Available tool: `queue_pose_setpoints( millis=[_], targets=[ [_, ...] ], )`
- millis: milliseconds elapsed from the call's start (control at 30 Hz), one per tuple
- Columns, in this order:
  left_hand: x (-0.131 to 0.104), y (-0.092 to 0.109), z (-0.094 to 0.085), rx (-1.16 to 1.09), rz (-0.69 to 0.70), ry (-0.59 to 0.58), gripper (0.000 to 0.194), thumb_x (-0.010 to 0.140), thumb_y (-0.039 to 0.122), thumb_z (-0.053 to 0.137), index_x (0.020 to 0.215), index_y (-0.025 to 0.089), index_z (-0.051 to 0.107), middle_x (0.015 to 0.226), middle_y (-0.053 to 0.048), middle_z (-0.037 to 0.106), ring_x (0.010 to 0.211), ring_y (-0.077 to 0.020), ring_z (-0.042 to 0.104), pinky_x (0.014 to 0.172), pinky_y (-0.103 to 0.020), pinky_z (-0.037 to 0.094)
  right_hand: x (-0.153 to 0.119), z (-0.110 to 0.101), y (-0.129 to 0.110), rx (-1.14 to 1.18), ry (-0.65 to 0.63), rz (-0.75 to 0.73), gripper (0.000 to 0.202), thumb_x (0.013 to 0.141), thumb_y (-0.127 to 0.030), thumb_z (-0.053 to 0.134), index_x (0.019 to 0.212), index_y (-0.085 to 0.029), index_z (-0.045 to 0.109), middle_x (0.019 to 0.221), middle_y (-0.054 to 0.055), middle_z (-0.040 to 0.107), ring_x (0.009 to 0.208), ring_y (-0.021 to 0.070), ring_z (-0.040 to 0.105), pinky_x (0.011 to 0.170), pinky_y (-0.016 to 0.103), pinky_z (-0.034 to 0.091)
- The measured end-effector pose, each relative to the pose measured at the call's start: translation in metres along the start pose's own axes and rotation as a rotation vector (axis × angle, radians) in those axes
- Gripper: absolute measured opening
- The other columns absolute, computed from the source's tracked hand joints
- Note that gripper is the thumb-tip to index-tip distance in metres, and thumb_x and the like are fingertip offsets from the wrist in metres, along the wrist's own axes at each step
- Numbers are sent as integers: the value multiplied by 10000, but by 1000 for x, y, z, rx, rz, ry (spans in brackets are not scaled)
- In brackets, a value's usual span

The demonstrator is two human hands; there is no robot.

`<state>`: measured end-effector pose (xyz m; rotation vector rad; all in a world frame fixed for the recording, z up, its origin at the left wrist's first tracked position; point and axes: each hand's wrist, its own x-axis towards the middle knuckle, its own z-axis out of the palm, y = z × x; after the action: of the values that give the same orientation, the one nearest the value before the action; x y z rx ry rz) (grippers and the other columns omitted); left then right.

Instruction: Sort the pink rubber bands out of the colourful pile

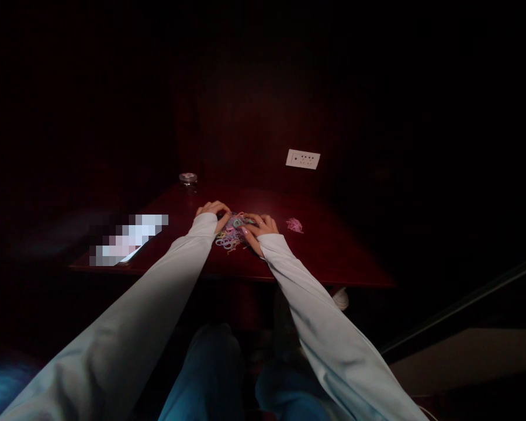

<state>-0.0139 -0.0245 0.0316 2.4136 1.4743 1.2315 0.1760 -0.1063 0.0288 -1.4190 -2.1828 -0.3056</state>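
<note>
A loose pile of thin multicoloured strands point(231, 235) lies on the dark red table between my hands. My left hand point(214, 211) rests at the pile's left edge, its fingers curved and spread. On the right side of the pile, my right hand point(260, 227) has its thumb and fingers apart over the strands, and a ring shows on one finger. Nothing lifted is visible in either hand. A smaller heap of pink strands point(294, 224) sits on the table to the right of my right hand.
A clear round container point(188, 178) stands at the table's back left. A lit, partly pixelated device point(134, 238) lies at the left edge of the table point(333, 251). A white socket plate point(303, 159) is on the wall behind. My legs are below the front edge.
</note>
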Motion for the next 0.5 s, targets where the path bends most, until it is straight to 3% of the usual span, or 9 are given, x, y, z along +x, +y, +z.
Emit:
queue_pose_setpoints(
  millis=[267,500],
  targets=[
    [3,-9,6,-31,-39,-22,139,849,272,564,832,241,699,1000,-30,695,965,-220,592,918,-352,425,0,1,-1,-21,-54,-19,394,1036,-440,416,1166,-295,759,1477,18,545,1217,252,418,1033,419,360],
    [7,-26,19,-150,-48,-93,118,769,281,576,767,223,678,861,-14,640,696,-156,553,731,-287,478,0,1,-3,-31,-66,2,409,1041,-445,394,1199,-301,743,1479,30,539,1225,263,420,1027,434,362]
  ],
)
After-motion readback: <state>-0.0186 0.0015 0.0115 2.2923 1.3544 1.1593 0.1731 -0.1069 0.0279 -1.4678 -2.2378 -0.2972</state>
